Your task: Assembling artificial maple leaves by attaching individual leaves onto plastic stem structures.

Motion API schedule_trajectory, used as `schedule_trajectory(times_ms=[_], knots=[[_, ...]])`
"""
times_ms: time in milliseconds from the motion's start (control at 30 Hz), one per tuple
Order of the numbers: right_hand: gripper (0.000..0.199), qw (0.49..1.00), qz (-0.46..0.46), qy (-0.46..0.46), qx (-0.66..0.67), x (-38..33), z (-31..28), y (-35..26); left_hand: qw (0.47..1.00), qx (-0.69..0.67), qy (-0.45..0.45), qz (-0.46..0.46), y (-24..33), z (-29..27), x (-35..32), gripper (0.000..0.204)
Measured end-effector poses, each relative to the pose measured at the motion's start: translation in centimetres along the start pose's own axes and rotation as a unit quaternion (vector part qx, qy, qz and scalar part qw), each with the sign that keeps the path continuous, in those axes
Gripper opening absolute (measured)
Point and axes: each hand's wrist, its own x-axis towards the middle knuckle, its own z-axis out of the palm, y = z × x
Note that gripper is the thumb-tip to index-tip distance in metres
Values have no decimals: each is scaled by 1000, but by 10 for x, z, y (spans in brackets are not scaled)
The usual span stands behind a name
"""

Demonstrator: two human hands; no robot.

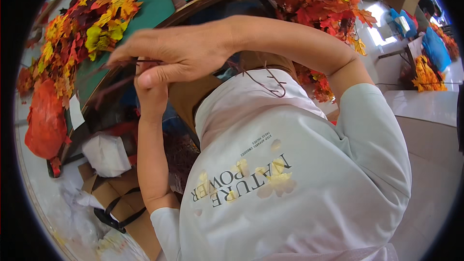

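Thin brown artificial branch stems (151,61) pass between the thumb and fingers of my right hand (181,53), which is closed on them. My left hand (152,94) is right below it, its fingers mostly hidden behind the right hand, so its grip does not show. Out to the left, a stretch of stem is smeared by motion. On the other side of my right wrist, a bent stem end with short side twigs (275,95) hangs before my white shirt.
A green-topped table (152,5) ahead carries yellow and orange artificial maple leaves (113,14). Red leaves (321,9) hang at the right. A red plastic bag (46,121), white package (106,154) and cardboard box (133,217) stand at the left.
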Motion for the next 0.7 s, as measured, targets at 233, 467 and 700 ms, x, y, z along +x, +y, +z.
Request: schedule_trajectory(times_ms=[233,467,700], knots=[[20,920,345,139,-128,-138,-102,79,971,-211,14,-114,-12,-55,-23,18],[32,699,592,-377,-139,-407,-37,176,966,-160,81,-187,-22,-106,-68,14],[17,756,594,-250,-115,-349,-80,115,825,351,-115,-428,-43,-205,-145,16]])
